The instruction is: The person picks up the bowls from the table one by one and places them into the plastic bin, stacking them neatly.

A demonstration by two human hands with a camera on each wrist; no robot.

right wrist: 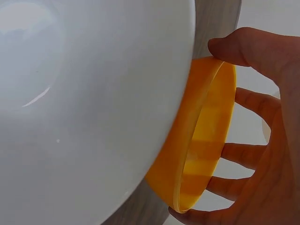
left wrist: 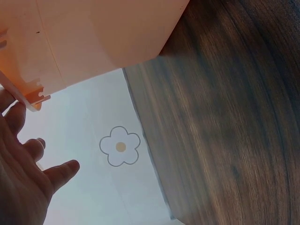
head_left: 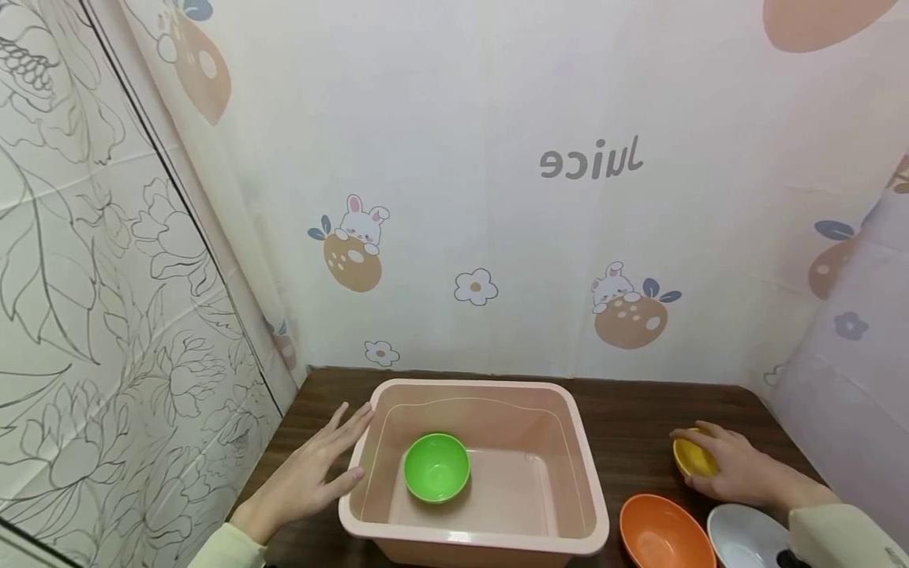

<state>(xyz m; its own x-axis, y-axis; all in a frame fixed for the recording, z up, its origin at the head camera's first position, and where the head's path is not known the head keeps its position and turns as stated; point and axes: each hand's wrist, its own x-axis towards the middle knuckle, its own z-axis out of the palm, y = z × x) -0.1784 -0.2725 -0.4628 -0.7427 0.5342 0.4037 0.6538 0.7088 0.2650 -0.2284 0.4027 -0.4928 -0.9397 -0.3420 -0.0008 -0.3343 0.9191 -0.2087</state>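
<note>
My right hand (head_left: 746, 469) grips a yellow bowl (head_left: 690, 456) by its rim, at the right of the table. In the right wrist view the thumb lies at one side of the yellow bowl (right wrist: 211, 131) and the fingers spread around the other. At the left, my left hand (head_left: 301, 481) has its fingers extended against the rim of a pink plastic basin (head_left: 490, 534). A small green bowl (head_left: 436, 469) sits inside the basin, left of its middle. The left wrist view shows fingertips at the basin's edge (left wrist: 21, 93).
An orange bowl (head_left: 663, 536) stands just right of the basin. Beside it, a white bowl (head_left: 742, 532) lies partly under my right forearm. The dark wooden table (head_left: 628, 418) ends at a patterned curtain (head_left: 497, 197) behind and at the sides.
</note>
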